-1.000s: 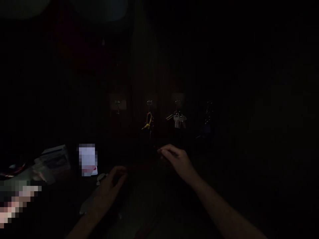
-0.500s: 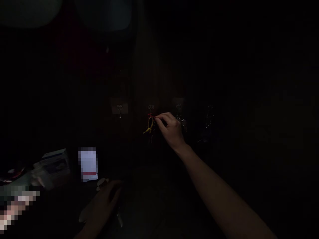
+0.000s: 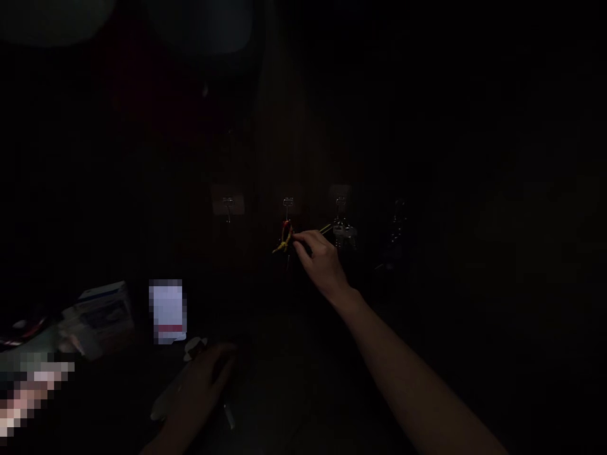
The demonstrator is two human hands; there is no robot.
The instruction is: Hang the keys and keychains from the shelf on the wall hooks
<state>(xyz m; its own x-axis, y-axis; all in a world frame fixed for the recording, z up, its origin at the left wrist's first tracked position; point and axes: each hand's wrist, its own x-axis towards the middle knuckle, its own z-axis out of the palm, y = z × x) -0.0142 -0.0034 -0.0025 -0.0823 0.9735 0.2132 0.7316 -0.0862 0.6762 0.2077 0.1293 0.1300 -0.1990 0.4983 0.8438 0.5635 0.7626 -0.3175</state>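
I see the left hand (image 3: 202,376) low on the left, thumb and fingers apart. In the middle, the right hand (image 3: 321,260) is right by the red string (image 3: 286,223) and yellow string (image 3: 284,245) under a hook (image 3: 288,202); I can't tell if it's pinching either.

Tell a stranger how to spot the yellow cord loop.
Find the row of metal hooks midway down this dark view. The yellow cord loop hangs at the second from the left, by the right hand. Its knotted lower end sets it apart from the silvery keys one hook rightward.
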